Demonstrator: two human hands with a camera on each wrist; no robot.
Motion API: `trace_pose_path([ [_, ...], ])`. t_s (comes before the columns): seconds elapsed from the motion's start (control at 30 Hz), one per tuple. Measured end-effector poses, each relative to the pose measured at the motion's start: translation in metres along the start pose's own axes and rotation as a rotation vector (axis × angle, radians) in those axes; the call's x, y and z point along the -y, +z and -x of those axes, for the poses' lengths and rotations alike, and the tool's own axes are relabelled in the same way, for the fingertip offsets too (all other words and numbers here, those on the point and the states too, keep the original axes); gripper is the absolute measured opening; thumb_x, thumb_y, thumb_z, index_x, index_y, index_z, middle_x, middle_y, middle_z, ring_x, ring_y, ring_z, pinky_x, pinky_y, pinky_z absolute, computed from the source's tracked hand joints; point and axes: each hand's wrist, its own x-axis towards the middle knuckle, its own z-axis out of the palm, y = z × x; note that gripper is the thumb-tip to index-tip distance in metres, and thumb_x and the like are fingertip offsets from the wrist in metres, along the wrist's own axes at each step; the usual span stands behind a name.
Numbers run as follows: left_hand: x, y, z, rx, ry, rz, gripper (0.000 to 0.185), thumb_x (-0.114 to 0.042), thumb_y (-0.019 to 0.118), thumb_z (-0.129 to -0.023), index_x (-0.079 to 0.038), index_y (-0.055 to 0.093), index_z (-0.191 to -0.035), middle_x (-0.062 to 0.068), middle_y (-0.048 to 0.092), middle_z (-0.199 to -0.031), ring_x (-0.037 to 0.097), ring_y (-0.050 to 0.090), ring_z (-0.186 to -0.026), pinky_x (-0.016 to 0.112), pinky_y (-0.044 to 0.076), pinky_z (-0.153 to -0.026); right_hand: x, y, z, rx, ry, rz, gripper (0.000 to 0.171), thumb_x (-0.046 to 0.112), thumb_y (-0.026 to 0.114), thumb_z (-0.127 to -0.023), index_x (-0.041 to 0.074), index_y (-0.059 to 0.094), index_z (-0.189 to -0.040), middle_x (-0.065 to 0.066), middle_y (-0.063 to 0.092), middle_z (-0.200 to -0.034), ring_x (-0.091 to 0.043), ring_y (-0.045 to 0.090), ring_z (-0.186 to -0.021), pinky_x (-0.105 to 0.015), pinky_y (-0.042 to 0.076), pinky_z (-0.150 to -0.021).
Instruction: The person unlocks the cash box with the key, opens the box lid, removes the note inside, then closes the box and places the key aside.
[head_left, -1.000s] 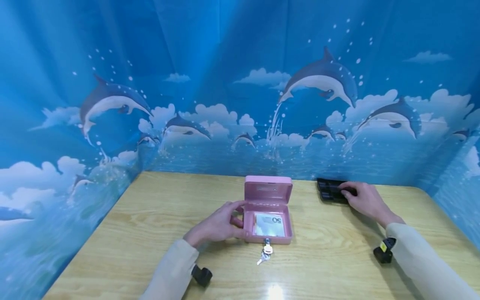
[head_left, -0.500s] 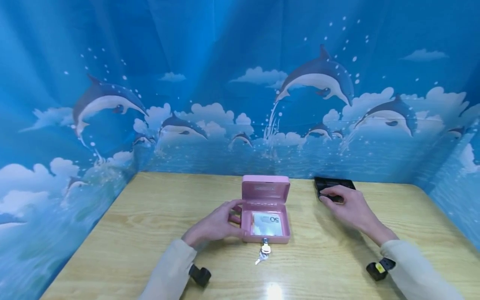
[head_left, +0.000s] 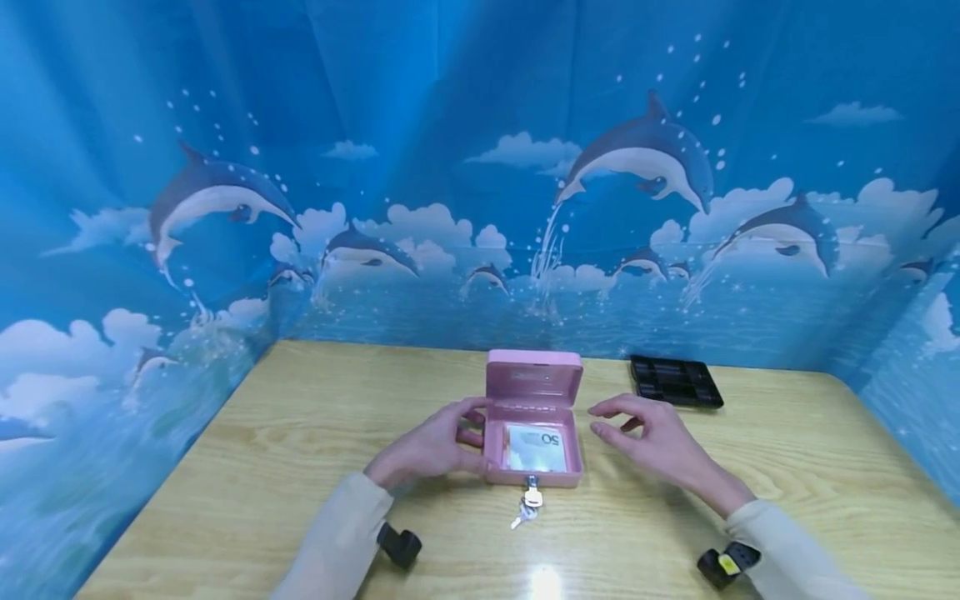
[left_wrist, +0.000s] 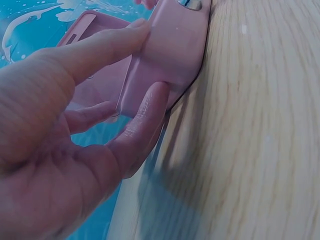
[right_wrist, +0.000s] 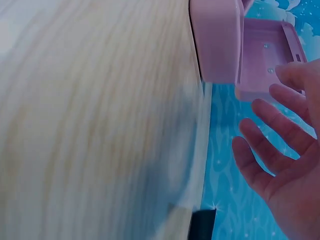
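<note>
A pink cash box stands on the table with its lid raised. Inside lies a banknote marked 50. A key sits in the front lock, and another key dangles from it. My left hand holds the box's left end, thumb toward the front and fingers along the side and back corner, as the left wrist view also shows. To the right of the box hovers my right hand, fingers loosely bent and apart, touching nothing. Behind it lies a black compartment tray.
The pale wooden table carries the box and the tray. A blue curtain printed with dolphins hangs along the table's back edge and sides. Both wrists wear small black cameras.
My right hand has let go of the black tray and moved left and nearer, toward the cash box. The tray stays at the back right. My left hand keeps its place on the box.
</note>
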Motion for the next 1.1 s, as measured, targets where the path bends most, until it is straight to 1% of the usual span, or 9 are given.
trace_pose_path([
  [0.17,0.000,0.000,0.000,0.000,-0.008,-0.006,0.095,-0.013,0.089,-0.076,-0.020,0.038,-0.157,0.012,0.054,-0.142,0.027,0.062,-0.123,0.049,0.053,-0.107,0.007,0.008,-0.001,-0.002,-0.003,-0.043,0.019,0.019,0.075,-0.093,0.014,0.077,-0.111,0.001,0.077,-0.111,-0.010,0.069,-0.096,-0.025,0.061,-0.075],
  [0.33,-0.001,0.000,0.000,0.000,-0.012,-0.007,0.095,-0.012,0.089,-0.076,-0.020,0.039,-0.156,0.012,0.054,-0.143,0.026,0.062,-0.123,0.048,0.054,-0.107,0.014,0.016,-0.001,0.041,0.025,-0.098,0.023,0.015,0.075,-0.092,0.015,0.076,-0.115,0.000,0.076,-0.115,-0.019,0.071,-0.096,-0.024,0.061,-0.077],
  [0.47,-0.001,-0.001,0.001,0.001,-0.007,0.008,0.096,-0.010,0.089,-0.075,-0.018,0.038,-0.157,0.014,0.053,-0.143,0.027,0.062,-0.122,0.047,0.054,-0.106,0.020,0.023,-0.001,0.107,0.032,-0.093,0.027,0.018,0.074,-0.093,0.016,0.074,-0.119,-0.001,0.075,-0.120,-0.023,0.071,-0.105,-0.022,0.059,-0.080],
  [0.57,-0.002,-0.001,0.000,0.007,-0.004,0.022,0.097,-0.007,0.088,-0.075,-0.017,0.037,-0.157,0.014,0.053,-0.143,0.026,0.063,-0.120,0.046,0.055,-0.105,0.023,0.027,-0.003,0.154,0.023,-0.061,0.030,0.024,0.074,-0.093,0.018,0.073,-0.122,0.000,0.074,-0.120,-0.021,0.069,-0.105,-0.022,0.058,-0.079],
  [0.63,-0.002,-0.002,-0.001,0.015,0.002,0.024,0.096,-0.006,0.087,-0.076,-0.016,0.036,-0.157,0.014,0.053,-0.143,0.026,0.063,-0.120,0.046,0.056,-0.105,0.024,0.029,-0.005,0.170,0.002,-0.026,0.032,0.026,0.074,-0.093,0.019,0.072,-0.123,0.001,0.074,-0.119,-0.018,0.068,-0.103,-0.024,0.058,-0.080],
  [0.67,-0.002,-0.002,-0.002,0.022,0.006,0.028,0.096,-0.005,0.086,-0.076,-0.016,0.036,-0.157,0.015,0.052,-0.144,0.027,0.063,-0.120,0.045,0.056,-0.104,0.025,0.030,-0.006,0.175,-0.013,-0.003,0.033,0.028,0.074,-0.093,0.019,0.072,-0.124,0.002,0.074,-0.117,-0.016,0.067,-0.100,-0.026,0.057,-0.081],
  [0.77,-0.002,-0.003,-0.003,0.036,0.018,0.021,0.096,-0.003,0.084,-0.077,-0.014,0.034,-0.158,0.015,0.051,-0.145,0.027,0.063,-0.121,0.045,0.056,-0.104,0.028,0.033,-0.010,0.184,-0.047,0.041,0.034,0.028,0.074,-0.093,0.018,0.071,-0.126,0.007,0.073,-0.102,-0.010,0.062,-0.089,-0.026,0.052,-0.075],
  [0.9,0.000,-0.004,-0.002,0.045,0.022,0.022,0.096,-0.003,0.084,-0.078,-0.014,0.033,-0.159,0.016,0.050,-0.146,0.028,0.062,-0.122,0.044,0.056,-0.104,0.029,0.037,-0.015,0.210,-0.064,0.052,0.036,0.025,0.074,-0.093,0.016,0.070,-0.128,0.014,0.064,-0.084,-0.005,0.053,-0.078,-0.021,0.044,-0.070],
  [1.1,-0.001,-0.003,-0.001,0.046,0.026,0.017,0.096,-0.004,0.083,-0.079,-0.015,0.033,-0.159,0.017,0.050,-0.146,0.030,0.062,-0.125,0.044,0.056,-0.104,0.027,0.040,-0.017,0.228,-0.065,0.045,0.036,0.022,0.074,-0.092,0.013,0.071,-0.128,0.013,0.065,-0.084,0.000,0.052,-0.075,-0.020,0.044,-0.070],
])
